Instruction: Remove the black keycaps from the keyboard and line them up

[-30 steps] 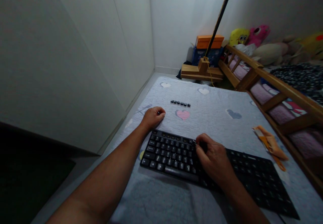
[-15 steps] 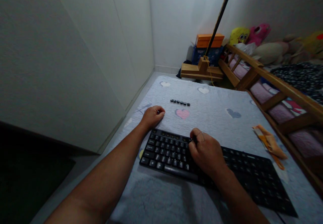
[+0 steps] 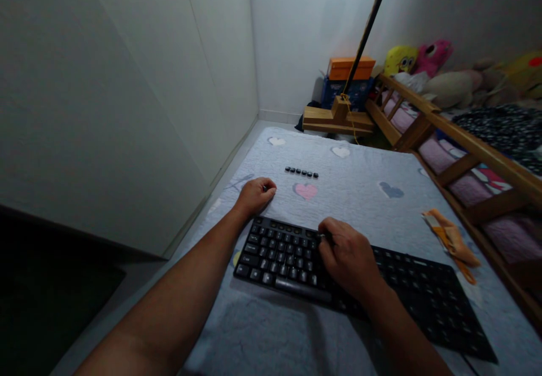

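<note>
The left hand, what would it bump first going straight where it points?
Probably the row of small black pieces lying ahead of the left hand on the cloth, though depth makes the exact line unclear.

Storage: white panelled cabinet [image 3: 127, 94], 10 o'clock; orange rectangular box [image 3: 352, 68], 1 o'clock
Toy: yellow square plush [image 3: 397, 60], 2 o'clock
Bedside: brown wooden rail [image 3: 474, 141], 3 o'clock

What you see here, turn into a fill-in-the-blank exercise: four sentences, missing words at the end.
1. The right hand is over the keyboard, which is coloured ____.
2. Exactly ____ small dark pieces lie in a row.
3. The heart nearest that row is ____.
4. The box atop the blue box is ____.

Missing words: black; six; pink; orange.
</note>
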`<action>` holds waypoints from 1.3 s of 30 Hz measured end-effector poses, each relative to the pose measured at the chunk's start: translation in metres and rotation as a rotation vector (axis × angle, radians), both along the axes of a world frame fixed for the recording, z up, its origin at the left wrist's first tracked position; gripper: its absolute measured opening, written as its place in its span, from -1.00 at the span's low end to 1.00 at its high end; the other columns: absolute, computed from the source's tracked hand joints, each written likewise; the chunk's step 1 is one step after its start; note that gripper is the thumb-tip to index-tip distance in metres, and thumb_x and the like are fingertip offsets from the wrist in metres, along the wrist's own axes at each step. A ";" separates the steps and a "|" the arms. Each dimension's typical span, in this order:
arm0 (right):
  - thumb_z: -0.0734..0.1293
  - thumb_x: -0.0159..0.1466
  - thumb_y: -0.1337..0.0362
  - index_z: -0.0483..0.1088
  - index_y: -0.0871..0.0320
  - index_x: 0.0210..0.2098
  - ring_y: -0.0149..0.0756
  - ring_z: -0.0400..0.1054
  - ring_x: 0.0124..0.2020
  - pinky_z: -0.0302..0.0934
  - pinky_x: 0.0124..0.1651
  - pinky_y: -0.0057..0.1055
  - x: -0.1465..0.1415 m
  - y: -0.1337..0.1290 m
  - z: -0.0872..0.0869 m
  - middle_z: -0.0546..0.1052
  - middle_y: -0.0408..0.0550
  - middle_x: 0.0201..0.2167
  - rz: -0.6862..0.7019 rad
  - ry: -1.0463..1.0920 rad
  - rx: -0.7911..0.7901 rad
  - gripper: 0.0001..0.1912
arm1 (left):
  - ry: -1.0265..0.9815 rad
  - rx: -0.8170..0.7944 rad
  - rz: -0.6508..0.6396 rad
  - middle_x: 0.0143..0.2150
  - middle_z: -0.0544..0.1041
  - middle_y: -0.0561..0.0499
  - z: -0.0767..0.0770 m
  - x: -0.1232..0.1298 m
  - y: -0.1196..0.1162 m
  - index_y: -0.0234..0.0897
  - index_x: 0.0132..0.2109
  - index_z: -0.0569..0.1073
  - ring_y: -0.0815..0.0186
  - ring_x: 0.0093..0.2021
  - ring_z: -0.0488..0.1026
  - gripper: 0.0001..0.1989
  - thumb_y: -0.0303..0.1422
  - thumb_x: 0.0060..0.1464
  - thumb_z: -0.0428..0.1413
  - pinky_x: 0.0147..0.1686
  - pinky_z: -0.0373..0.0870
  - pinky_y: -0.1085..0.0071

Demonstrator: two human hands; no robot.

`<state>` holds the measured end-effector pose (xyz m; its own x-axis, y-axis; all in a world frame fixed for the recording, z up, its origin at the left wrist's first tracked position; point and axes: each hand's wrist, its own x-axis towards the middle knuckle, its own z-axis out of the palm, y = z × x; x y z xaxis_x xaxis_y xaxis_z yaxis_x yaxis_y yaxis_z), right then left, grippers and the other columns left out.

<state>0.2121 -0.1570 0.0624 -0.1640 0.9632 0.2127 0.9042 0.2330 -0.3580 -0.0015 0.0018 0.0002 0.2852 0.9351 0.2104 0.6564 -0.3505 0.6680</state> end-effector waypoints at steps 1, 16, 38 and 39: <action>0.15 0.16 0.43 0.28 0.14 -0.37 -0.28 0.32 -0.40 0.11 -0.29 -0.40 0.000 0.000 0.000 0.45 -0.08 -0.45 -0.011 0.045 0.000 -0.88 | 0.000 0.001 0.001 -0.35 0.57 -0.01 0.000 0.000 0.000 -0.28 -0.30 0.55 0.30 -0.35 0.46 -0.80 -0.31 0.01 0.06 -0.24 0.37 0.41; 0.23 0.23 0.30 0.32 0.13 -0.36 -0.40 0.33 -0.53 0.15 -0.41 -0.49 0.011 -0.009 -0.013 0.43 -0.19 -0.54 -0.008 0.255 -0.036 -0.94 | -0.009 0.001 -0.007 -0.34 0.57 -0.02 0.004 0.001 -0.002 -0.30 -0.31 0.55 0.29 -0.33 0.46 -0.81 -0.35 0.00 0.06 -0.24 0.36 0.40; 0.23 0.22 0.27 0.35 0.12 -0.39 -0.37 0.33 -0.60 0.14 -0.46 -0.46 0.010 -0.013 -0.011 0.43 -0.21 -0.60 -0.186 0.323 -0.060 -0.91 | -0.012 0.007 -0.012 -0.33 0.57 -0.01 0.002 0.000 0.000 -0.29 -0.31 0.55 0.30 -0.34 0.46 -0.81 -0.33 0.01 0.05 -0.24 0.36 0.39; 0.23 0.22 0.27 0.35 0.12 -0.38 -0.37 0.33 -0.59 0.15 -0.45 -0.45 0.011 -0.013 -0.011 0.44 -0.20 -0.58 -0.179 0.320 -0.062 -0.90 | -0.012 0.007 -0.012 -0.33 0.57 -0.01 0.002 0.000 0.000 -0.28 -0.31 0.55 0.30 -0.34 0.46 -0.80 -0.33 0.01 0.05 -0.23 0.36 0.39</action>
<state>0.2230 -0.1702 0.0512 0.0741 0.9833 0.1660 0.7685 0.0498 -0.6379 -0.0016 0.0016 0.0022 0.2943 0.9299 0.2204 0.6442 -0.3634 0.6730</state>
